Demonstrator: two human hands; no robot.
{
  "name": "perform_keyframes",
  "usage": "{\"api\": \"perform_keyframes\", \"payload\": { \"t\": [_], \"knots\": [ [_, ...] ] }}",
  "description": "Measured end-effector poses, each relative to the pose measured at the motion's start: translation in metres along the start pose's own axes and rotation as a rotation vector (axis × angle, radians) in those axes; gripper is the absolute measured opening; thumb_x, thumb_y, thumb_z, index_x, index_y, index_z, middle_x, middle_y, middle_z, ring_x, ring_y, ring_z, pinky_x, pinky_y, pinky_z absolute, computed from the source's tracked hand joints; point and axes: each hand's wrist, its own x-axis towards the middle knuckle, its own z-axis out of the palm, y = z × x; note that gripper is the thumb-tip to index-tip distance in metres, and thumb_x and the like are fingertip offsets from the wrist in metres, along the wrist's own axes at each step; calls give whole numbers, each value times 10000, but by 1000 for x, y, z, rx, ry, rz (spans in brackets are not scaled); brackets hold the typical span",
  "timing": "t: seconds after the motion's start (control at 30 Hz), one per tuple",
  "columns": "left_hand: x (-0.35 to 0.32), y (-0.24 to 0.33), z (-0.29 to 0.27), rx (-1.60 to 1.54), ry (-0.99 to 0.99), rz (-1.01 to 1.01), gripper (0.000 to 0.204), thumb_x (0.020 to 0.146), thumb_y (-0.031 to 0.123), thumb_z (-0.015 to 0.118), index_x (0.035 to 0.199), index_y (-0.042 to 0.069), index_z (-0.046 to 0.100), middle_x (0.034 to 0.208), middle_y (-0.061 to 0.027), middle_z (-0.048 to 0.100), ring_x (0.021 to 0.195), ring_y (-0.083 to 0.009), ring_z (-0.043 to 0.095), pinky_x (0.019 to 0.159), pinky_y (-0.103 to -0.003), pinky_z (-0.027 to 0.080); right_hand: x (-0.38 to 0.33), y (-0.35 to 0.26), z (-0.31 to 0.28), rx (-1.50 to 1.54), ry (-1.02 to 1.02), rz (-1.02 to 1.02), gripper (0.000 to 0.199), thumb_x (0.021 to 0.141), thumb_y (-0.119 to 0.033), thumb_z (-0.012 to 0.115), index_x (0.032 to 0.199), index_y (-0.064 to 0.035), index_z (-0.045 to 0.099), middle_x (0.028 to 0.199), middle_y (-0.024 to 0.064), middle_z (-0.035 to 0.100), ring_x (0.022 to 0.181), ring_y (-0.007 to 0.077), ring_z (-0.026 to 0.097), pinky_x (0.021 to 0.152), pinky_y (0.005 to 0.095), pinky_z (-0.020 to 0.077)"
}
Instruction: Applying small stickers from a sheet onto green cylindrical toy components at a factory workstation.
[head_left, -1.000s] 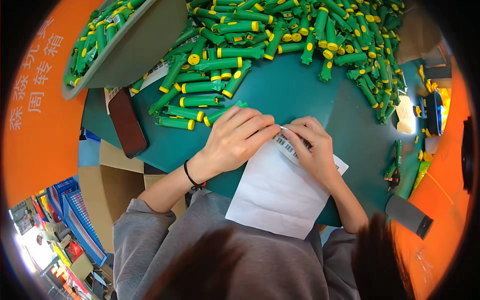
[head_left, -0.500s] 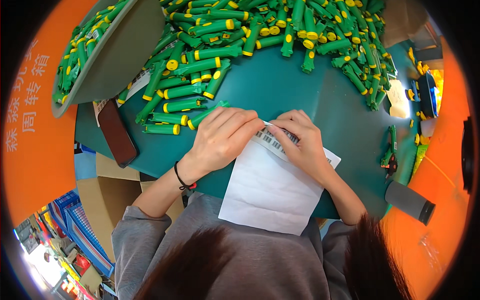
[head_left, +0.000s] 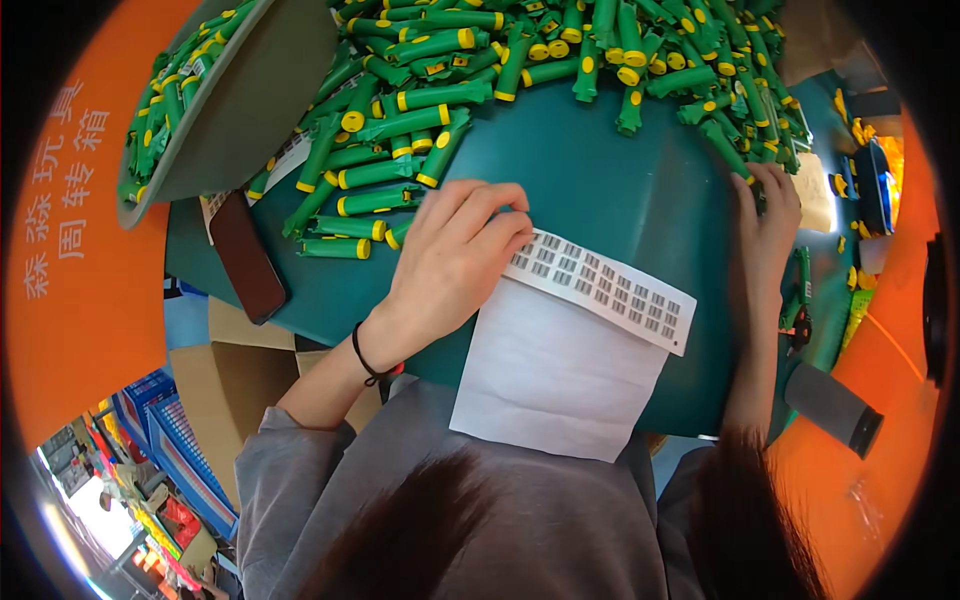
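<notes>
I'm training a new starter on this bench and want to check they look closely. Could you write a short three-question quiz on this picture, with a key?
1. Which hand holds the white sheet with small printed blocks, and by which part?

2. What colour are the end caps on the green tubes?
A. Red
B. Yellow
C. Blue

3. True or false: the grey bin at the upper left holds green tubes.

Key
1. The left hand, by the sheet's upper left corner; the right hand is away from it, at the right end of the tube pile.
2. B
3. True
</notes>
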Motion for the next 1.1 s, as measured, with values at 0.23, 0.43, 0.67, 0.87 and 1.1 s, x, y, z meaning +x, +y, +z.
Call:
{"api": "perform_keyframes", "payload": {
  "t": [0.23, 0.43, 0.67, 0.87, 1.1],
  "knots": [
    [-10, 1, 12, -236, -55, -214, 132, 825, 10, 707, 930, 11, 627, 1036, -75, 633, 852, -276, 629, 724, -345, 513, -57, -148, -27, 1569, -517, 571, 315, 919, 26, 645, 1225, 36, 570, 1089, 113, 649, 1019, 199, 638, 900, 308, 533],
    [1, -8, -15, -343, -42, -395, 76, 873, 24, 703, 943, 21, 672, 1019, -62, 671, 876, -139, 613, 671, -249, 460, -79, -148, -3, 1460, -455, 406, 372, 846, 145, 669, 1198, 57, 587, 1214, 130, 582, 1091, 202, 617, 961, 327, 525],
    [15, 22, -16, -661, -322, -478, 96, 882, 54, 702, 957, 1, 676, 1012, -72, 701, 900, -143, 626, 809, -276, 491, -78, -149, -4, 1481, -469, 422, 378, 837, 142, 681, 1199, 80, 595, 1222, 148, 600, 1107, 221, 627, 963, 321, 544],
    [19, 27, -8, -670, -382, -558, 129, 899, 73, 691, 977, -28, 676, 936, -71, 716, 871, -139, 659, 824, -281, 521, -79, -148, -4, 1521, -473, 446, 377, 838, 133, 684, 1204, 97, 600, 1203, 162, 615, 1055, 227, 656, 908, 324, 589],
    [19, 29, -7, -624, -413, -557, 132, 897, 74, 687, 973, -34, 684, 911, -72, 718, 849, -142, 671, 816, -284, 535, -78, -147, -5, 1524, -467, 431, 357, 838, 122, 695, 1184, 97, 615, 1195, 169, 620, 1045, 230, 663, 893, 324, 597]
  ]
}}
